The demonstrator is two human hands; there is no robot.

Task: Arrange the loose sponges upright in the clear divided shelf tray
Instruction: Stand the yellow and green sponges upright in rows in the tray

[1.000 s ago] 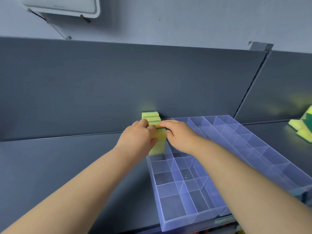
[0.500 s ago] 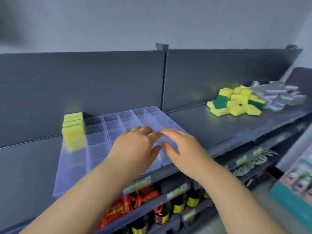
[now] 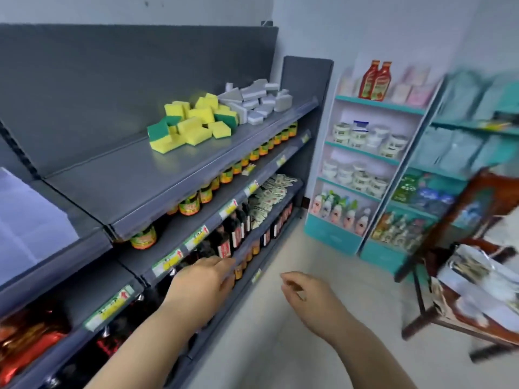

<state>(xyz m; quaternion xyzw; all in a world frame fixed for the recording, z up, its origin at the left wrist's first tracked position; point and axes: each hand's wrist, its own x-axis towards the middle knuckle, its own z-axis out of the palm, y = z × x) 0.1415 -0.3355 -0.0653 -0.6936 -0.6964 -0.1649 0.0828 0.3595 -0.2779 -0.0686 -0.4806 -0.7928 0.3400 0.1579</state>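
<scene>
While swinging right, head view: blurred at right edge, now facing along top shelf (image 3: 140, 178) instead of down into tray.
Tray (image 3: 25, 220): clear, only a corner at far left; row stood in it a second ago out of frame.
Left hand (image 3: 202, 279): off that row, empty, fingers loosely extended, held low.
Right hand (image 3: 306, 299): empty too, fingers slack.
Sponges (image 3: 191, 122): loose yellow-green heap further along shelf, well apart from both hands; grey sponges (image 3: 255, 101) just beyond.
Meaning: one batch probably seated; next, likely a reach to heap.
</scene>
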